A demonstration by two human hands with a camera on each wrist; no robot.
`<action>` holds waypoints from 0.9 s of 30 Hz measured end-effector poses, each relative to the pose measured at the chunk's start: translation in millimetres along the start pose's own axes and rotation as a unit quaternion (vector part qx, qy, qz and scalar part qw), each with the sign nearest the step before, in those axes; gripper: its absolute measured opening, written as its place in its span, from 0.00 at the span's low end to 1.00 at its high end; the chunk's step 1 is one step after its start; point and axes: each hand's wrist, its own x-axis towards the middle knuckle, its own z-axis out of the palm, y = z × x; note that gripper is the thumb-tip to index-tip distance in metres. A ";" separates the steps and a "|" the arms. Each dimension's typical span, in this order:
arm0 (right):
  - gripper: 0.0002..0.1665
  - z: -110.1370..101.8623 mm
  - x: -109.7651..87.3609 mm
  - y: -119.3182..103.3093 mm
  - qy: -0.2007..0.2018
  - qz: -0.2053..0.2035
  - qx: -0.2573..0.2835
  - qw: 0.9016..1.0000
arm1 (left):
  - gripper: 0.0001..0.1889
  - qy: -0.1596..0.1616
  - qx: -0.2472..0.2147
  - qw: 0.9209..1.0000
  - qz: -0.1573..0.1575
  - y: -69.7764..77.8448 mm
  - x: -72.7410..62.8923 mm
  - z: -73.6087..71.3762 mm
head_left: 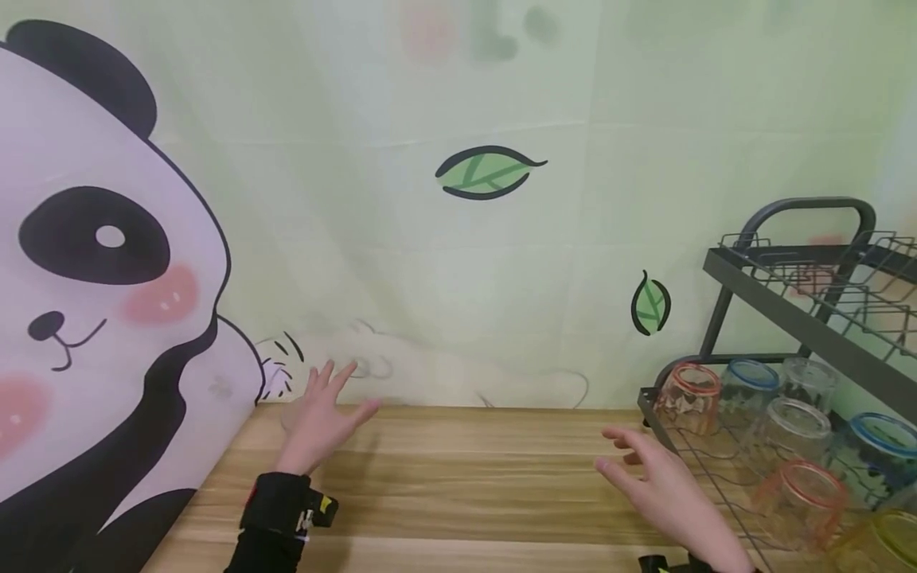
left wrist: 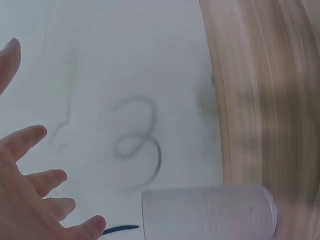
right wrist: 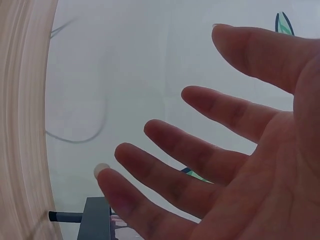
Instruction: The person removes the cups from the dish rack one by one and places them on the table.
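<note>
My left hand (head_left: 318,422) hovers over the left part of the wooden table (head_left: 466,477), fingers spread, holding nothing. Close to it, a whitish, cloudy cylinder (left wrist: 210,214) stands on the table in the left wrist view; its kind is unclear, and in the head view the hand largely hides it. My right hand (head_left: 662,485) is held above the table's right side, beside the rack (head_left: 788,306). Its fingers are loosely bent and apart, with nothing between them, as the right wrist view of the palm (right wrist: 265,185) also shows.
On the black two-tier rack's lower shelf stand several upturned clear glasses with coloured rims, among them a red-rimmed glass (head_left: 802,505) and a blue-rimmed glass (head_left: 888,454). The upper wire shelf (head_left: 845,286) juts out above them. A cloth backdrop (head_left: 401,263) with a panda hangs behind the table.
</note>
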 end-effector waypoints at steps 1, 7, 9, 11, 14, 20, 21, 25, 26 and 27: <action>0.36 -0.6 0.7 0.5 0.000 -0.001 0.000 1.000 | 0.47 0.003 -0.009 1.000 0.000 4.8 -1.4 4.7; 0.35 0.3 1.8 4.0 0.005 -0.004 -0.001 1.000 | 0.45 0.014 -0.050 0.999 0.008 34.0 -9.2 29.4; 0.35 1.1 1.9 5.2 0.009 -0.004 -0.006 1.000 | 0.43 0.016 -0.060 0.998 0.007 42.9 -12.2 36.4; 0.34 1.2 1.6 5.7 0.016 -0.005 -0.012 1.000 | 0.42 0.017 -0.068 0.998 0.009 51.7 -14.9 42.2; 0.34 2.4 0.3 6.0 0.024 -0.004 -0.019 1.000 | 0.42 0.016 -0.092 0.996 0.010 63.3 -19.1 48.7; 0.36 5.7 1.3 6.3 0.020 -0.010 -0.029 0.999 | 0.39 0.018 -0.156 0.988 -0.001 81.6 -29.3 60.7; 0.36 6.1 1.5 6.2 0.019 -0.013 -0.032 0.999 | 0.39 0.018 -0.160 0.987 0.002 84.9 -30.7 62.9; 0.35 6.8 0.5 4.0 0.024 -0.020 -0.041 0.999 | 0.38 0.013 -0.165 0.986 0.019 99.6 -34.9 71.5; 0.35 6.9 0.2 3.4 0.025 -0.021 -0.042 0.999 | 0.38 0.009 -0.168 0.986 0.024 103.0 -36.4 73.2; 0.34 6.9 0.2 2.7 0.028 -0.023 -0.043 0.998 | 0.38 0.005 -0.168 0.985 0.027 106.2 -37.7 74.6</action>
